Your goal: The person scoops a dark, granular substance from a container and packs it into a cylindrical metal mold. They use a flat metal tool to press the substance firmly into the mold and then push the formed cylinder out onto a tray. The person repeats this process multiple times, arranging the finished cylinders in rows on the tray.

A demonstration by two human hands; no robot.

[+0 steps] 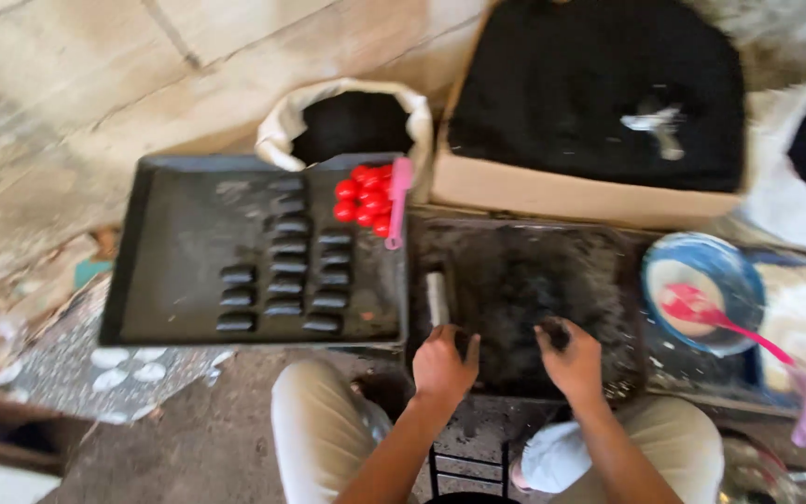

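A dark work tray covered with black powder is seen in the middle, and both hands are pressed on its near edge. The left hand is curled, at about 7 o'clock of the tray, and its grip looks clenched, but what is inside cannot be told. The right hand, at about 5 o'clock, is closed around a small black lump, which shows just above the fingers. The lump is judged to be soft, crumbly and light, likely to stain and to break if it is squeezed hard; it is best held around its middle with a gentle, cupped grip. A short metal tube lies at 9 o'clock of the tray, just above the left hand. At 9 o'clock, a black baking tray carries rows of shaped black pieces. At its far right corner a cluster of red balls and a pink handle are seen. A white sack stands at 11 o'clock, a box of black powder at 12 o'clock, a blue bowl at 3 o'clock.
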